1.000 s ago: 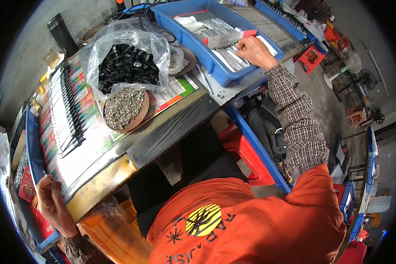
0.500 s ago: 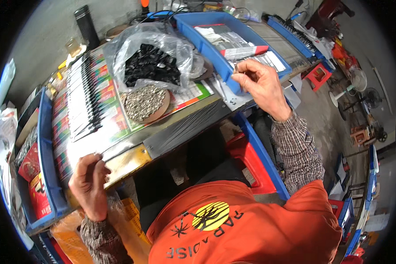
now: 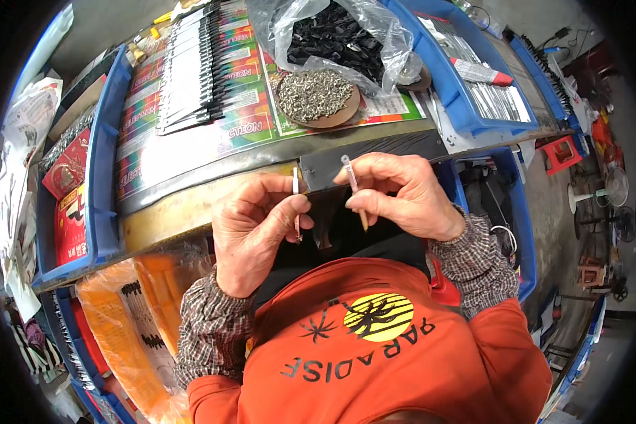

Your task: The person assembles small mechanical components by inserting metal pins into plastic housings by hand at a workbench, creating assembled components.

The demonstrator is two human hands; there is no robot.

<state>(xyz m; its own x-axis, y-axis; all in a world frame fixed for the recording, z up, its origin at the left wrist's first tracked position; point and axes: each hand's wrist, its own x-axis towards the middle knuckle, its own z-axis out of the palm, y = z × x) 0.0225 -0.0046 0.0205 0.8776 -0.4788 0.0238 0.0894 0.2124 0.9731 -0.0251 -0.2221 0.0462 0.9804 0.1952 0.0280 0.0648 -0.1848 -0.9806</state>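
In front of my body, just off the table's near edge, both hands are raised close together. My left hand (image 3: 251,226) pinches a thin, narrow metal strip (image 3: 296,185) upright between thumb and fingers. A hand's width to the right, my right hand (image 3: 406,194) grips a slim silvery strip (image 3: 350,174) with a small hole at its top and a brownish lower end. The two pieces are apart. Beyond them, a round dish (image 3: 348,114) holds many small metal parts (image 3: 314,95), beside a clear plastic bag (image 3: 396,42) of black pieces (image 3: 336,44).
A row of flat pale strips with black ends (image 3: 187,81) lies on colourful printed sheets (image 3: 244,128). Blue trays stand at left (image 3: 106,169) and right (image 3: 445,85), the right one holding more strips. An orange plastic-wrapped bundle (image 3: 124,321) sits below the table edge.
My right hand has come back from the right blue tray with the slim strip. My left hand has moved right from the table's edge, toward it. The view has shifted too.
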